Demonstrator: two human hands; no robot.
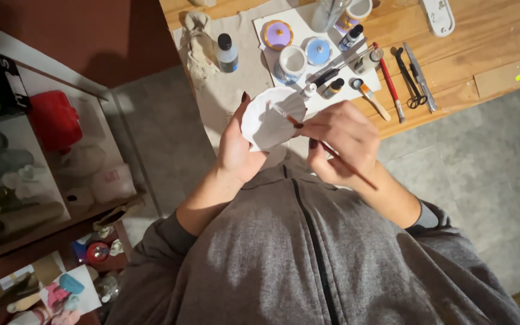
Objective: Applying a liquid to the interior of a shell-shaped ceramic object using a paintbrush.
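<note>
Just beyond our grip stand a cup (292, 62), bottles (333, 88) and scissors (409, 81). Our left hand (236, 150) cradles a white shell (270, 118); our right hand (341, 141) pinches a brush (332, 150) against it.

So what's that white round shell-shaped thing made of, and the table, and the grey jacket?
The white scalloped shell-shaped piece, held in the left hand, looks like unglazed plaster or ceramic: matte, chalky, with a wavy edge; which one is unclear. The orange-brown plank table looks like wood, with visible grain and board seams. The grey zip-up jacket looks like soft fleece or knit fabric, from its fuzzy heathered surface.
</note>
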